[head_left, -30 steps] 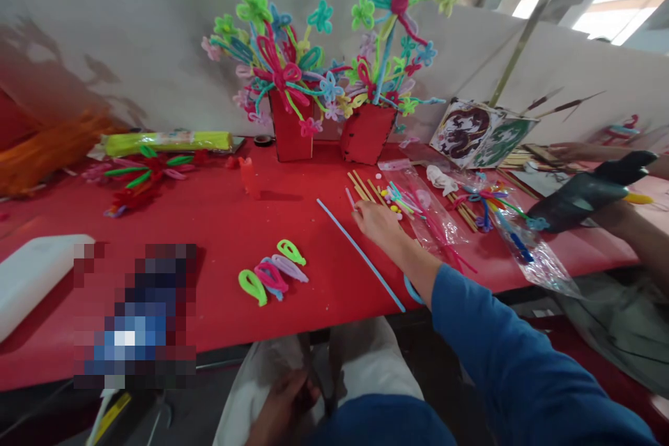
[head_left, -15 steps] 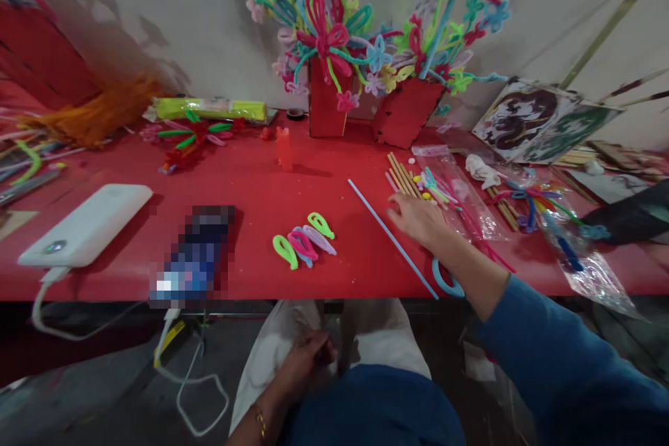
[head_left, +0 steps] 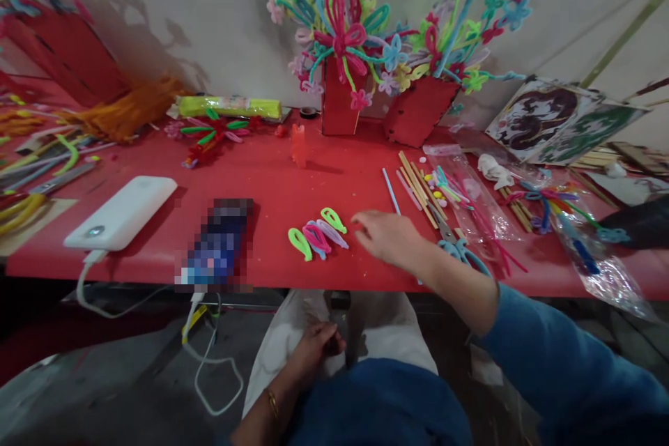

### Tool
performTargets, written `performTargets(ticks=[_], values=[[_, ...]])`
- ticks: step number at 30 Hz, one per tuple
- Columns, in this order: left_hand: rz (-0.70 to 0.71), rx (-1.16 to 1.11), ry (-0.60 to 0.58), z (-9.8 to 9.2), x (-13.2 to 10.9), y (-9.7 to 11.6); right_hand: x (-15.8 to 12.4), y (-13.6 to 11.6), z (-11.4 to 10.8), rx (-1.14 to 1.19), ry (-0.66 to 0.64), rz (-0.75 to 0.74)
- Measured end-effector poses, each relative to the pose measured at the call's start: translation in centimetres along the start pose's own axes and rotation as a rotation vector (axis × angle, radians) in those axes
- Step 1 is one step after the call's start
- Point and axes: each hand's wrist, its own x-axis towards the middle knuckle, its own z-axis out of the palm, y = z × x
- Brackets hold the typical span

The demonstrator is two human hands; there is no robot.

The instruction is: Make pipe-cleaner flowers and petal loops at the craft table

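Observation:
My right hand reaches over the red table, holding nothing I can see, with its fingers slightly apart and pointing left. Close to its fingertips lies a small group of bent pipe-cleaner loops: green, pink, lilac, and another green one, with a bit of blue beneath. A pale blue pipe cleaner runs partly under the hand. Scissors with blue handles lie beside my right wrist. On my lap rests my left hand, its fingers curled; whatever they may hold is hidden.
A phone and white power bank with cables lie left. Pipe-cleaner flowers stand in red vases at the back. Wooden sticks and plastic bags lie right, a small orange piece mid-table.
My right hand has moved left and nearer, from beside the sticks toward the loops, uncovering the scissors. My left hand stays on my lap. The view has shifted slightly.

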Motion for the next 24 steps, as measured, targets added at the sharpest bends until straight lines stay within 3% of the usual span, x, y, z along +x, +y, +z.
performTargets(ticks=[4,7,11,15,21,24], values=[[-0.016,-0.018,0.004,0.0,0.2,0.0,0.2,-4.3,1.1,0.032,0.032,-0.102],[-0.016,-0.042,-0.003,-0.3,0.4,-0.1,1.3,-5.4,2.1,0.044,0.045,-0.081],[-0.047,-0.108,-0.001,-0.7,0.7,-0.2,2.8,-5.6,2.6,0.077,0.054,-0.016],[-0.009,-0.097,-0.007,-0.5,0.5,-0.6,2.7,-5.4,1.7,0.108,0.071,0.009],[0.022,-0.042,0.027,-0.6,0.6,-1.2,0.6,-2.5,-1.0,0.278,0.113,0.086],[0.042,-0.015,0.033,-0.7,0.8,-1.2,-2.0,-2.5,-1.5,0.535,0.094,0.086]])
